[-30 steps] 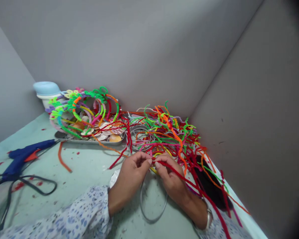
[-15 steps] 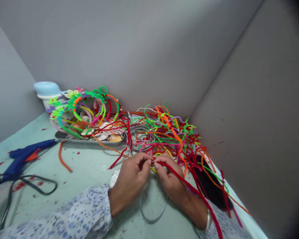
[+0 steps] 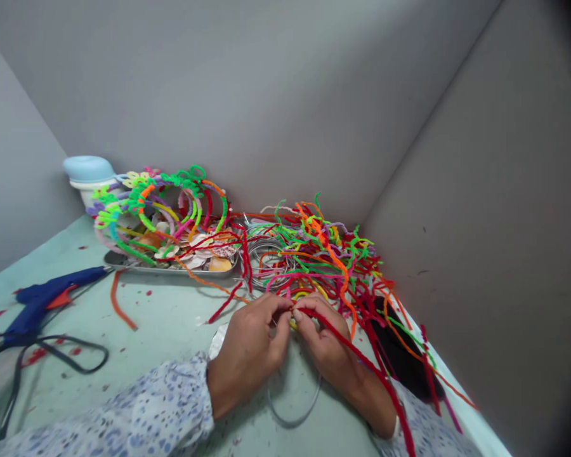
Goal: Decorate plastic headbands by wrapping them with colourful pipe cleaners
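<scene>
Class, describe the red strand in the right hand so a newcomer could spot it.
On the pale green table, a tangle of colourful strands lies beyond the left hand and the right hand. From the right hand, a long, fuzzy red strand runs to the picture's bottom edge. Red strands in the tangle lie loose; this one is held.

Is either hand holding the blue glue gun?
No, the glue gun lies on the table, and the left hand and right hand meet at a red pipe cleaner.
</scene>
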A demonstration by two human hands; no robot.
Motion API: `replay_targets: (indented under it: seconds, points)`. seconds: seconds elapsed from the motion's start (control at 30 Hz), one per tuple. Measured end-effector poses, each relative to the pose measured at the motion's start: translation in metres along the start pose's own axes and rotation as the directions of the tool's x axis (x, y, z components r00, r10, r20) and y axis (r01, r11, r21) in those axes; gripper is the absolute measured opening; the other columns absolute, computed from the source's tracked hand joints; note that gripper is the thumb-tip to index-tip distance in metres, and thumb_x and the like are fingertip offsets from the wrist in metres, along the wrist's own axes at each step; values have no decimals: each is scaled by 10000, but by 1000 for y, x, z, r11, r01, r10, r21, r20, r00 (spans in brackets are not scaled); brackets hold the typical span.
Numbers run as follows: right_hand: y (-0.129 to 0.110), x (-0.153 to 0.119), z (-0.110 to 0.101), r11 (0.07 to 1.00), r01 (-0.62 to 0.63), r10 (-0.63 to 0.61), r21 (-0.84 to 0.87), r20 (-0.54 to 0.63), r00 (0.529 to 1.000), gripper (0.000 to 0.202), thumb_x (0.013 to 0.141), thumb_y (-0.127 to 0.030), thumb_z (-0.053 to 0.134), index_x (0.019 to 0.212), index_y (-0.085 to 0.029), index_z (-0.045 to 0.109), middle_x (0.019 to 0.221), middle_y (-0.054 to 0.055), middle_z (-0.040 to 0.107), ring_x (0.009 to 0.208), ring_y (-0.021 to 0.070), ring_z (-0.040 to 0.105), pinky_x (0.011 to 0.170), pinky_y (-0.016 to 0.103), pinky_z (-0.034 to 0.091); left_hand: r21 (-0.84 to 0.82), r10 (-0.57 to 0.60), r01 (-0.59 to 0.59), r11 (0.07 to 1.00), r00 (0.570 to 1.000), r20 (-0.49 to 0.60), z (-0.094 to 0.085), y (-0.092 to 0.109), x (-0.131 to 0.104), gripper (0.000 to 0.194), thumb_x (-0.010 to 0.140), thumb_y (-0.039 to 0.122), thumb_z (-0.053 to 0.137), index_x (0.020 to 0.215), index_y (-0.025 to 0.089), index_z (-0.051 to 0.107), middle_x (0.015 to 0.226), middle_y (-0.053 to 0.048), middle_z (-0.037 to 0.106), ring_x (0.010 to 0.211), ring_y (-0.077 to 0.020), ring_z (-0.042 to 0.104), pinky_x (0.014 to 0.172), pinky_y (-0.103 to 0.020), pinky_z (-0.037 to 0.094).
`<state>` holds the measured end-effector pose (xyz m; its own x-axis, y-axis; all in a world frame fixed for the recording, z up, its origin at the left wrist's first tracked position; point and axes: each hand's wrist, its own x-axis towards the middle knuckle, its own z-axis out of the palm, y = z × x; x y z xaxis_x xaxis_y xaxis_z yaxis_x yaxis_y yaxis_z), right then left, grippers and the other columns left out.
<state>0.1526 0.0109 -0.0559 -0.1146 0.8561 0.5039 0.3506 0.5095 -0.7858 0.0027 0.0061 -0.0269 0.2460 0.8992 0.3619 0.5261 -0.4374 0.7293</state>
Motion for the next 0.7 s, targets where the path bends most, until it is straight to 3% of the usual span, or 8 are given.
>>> replay_targets:
  seconds: [0.3,0.7]
  points:
    - [4,-1,0,999,-35,35,21,5,999,97,864,-151,510,859,-204,591,850,23,596,817,161,570,757,291,459,178,97,-106,978,994,59,-2,-4,3,177,846,154,490,958,181,624,890,-36,667,818,-177,609,738,-293,459]
    - [5,-4,4,995,-81,85,60,-79,993,45,837,-173,562,860,-212,563,833,0,592,785,142,579,728,262,467,229,140,-152,962,988,70,-5,-5,2,167,839,144,500,944,195,620,844,-23,663,777,-170,608,699,-280,447]
